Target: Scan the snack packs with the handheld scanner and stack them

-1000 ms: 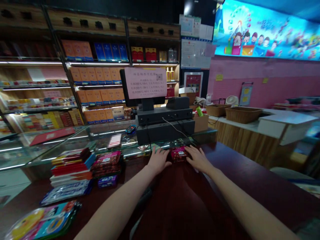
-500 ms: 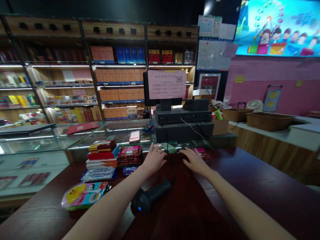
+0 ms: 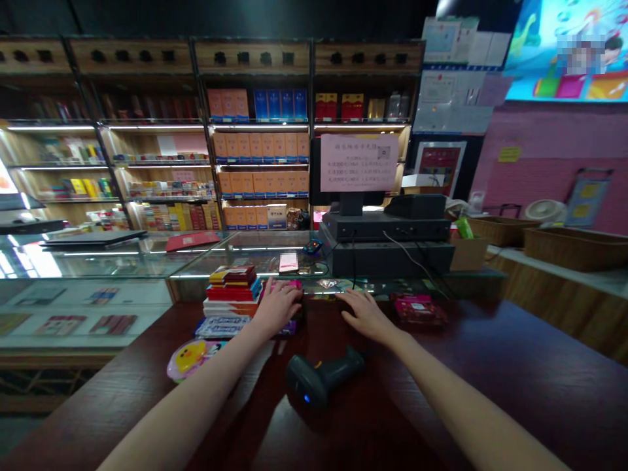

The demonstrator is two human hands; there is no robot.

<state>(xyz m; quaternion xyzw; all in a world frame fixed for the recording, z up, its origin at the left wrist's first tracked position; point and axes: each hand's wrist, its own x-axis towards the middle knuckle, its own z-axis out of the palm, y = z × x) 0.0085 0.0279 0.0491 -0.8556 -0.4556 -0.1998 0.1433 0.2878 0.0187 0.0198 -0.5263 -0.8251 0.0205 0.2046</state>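
My left hand (image 3: 278, 305) rests over the pink and purple snack packs (image 3: 296, 285), fingers spread, hiding most of them; whether it presses on them I cannot tell. To its left stands a stack of red, white and yellow boxes (image 3: 233, 292), with blue-and-white packs (image 3: 222, 326) beside its base. My right hand (image 3: 362, 313) hovers with fingers apart and nothing in it, left of a red pack (image 3: 420, 309). Between my forearms lies a dark handheld scanner (image 3: 321, 379) with a blue light. A duck-printed pack (image 3: 190, 357) is partly behind my left forearm.
A monitor with a pink sign (image 3: 359, 162) stands on a black cash drawer (image 3: 390, 257) at the counter's back. Glass display cases (image 3: 118, 261) extend left. Wicker baskets (image 3: 574, 248) sit at the right. Stocked shelves line the back wall.
The view has turned left. My left hand has moved left, from beside the snack packs to over them. My right hand has moved left, away from the red pack, which now shows more fully.
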